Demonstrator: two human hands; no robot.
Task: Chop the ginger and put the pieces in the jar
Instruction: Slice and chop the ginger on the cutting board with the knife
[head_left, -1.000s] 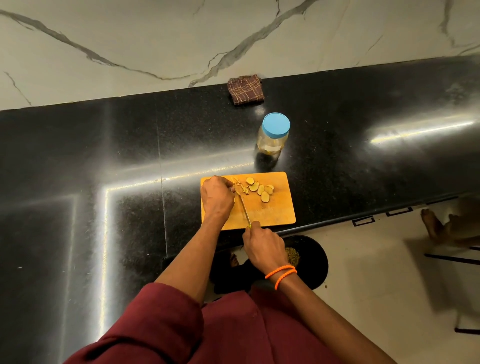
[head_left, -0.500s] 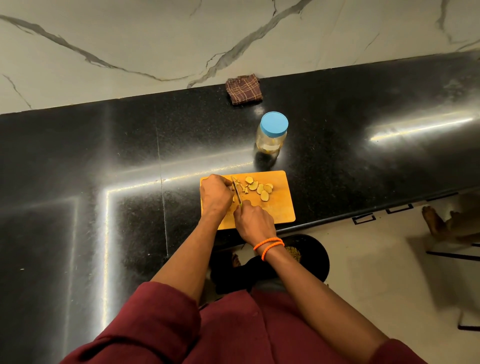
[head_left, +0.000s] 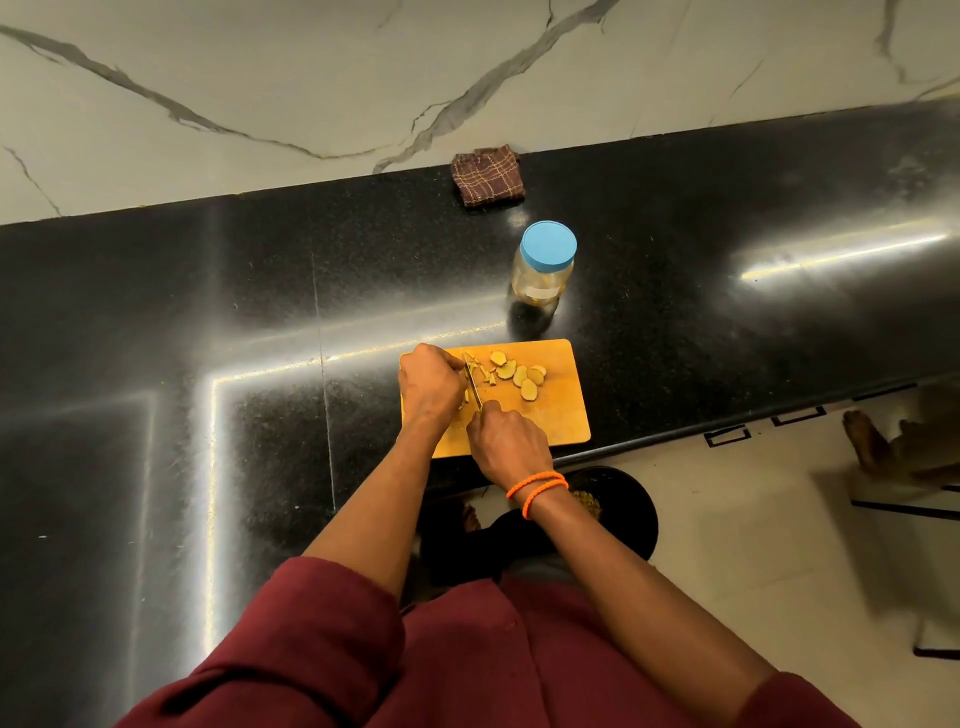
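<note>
Right hand (head_left: 509, 441) fingers curled round knife (head_left: 474, 387) handle, blade down on cutting board (head_left: 561, 415) at desk's near edge. Left hand (head_left: 431, 387) fingers curled, pinning ginger (head_left: 466, 397) against blade. Cut slices (head_left: 522, 375) right of blade. Jar (head_left: 543, 270) lidded, behind board.

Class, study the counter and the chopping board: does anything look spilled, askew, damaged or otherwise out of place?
Nothing is spilled or damaged. One oddity for the task: the jar stands behind the board with its blue lid on, though ginger slices already lie cut.
</note>
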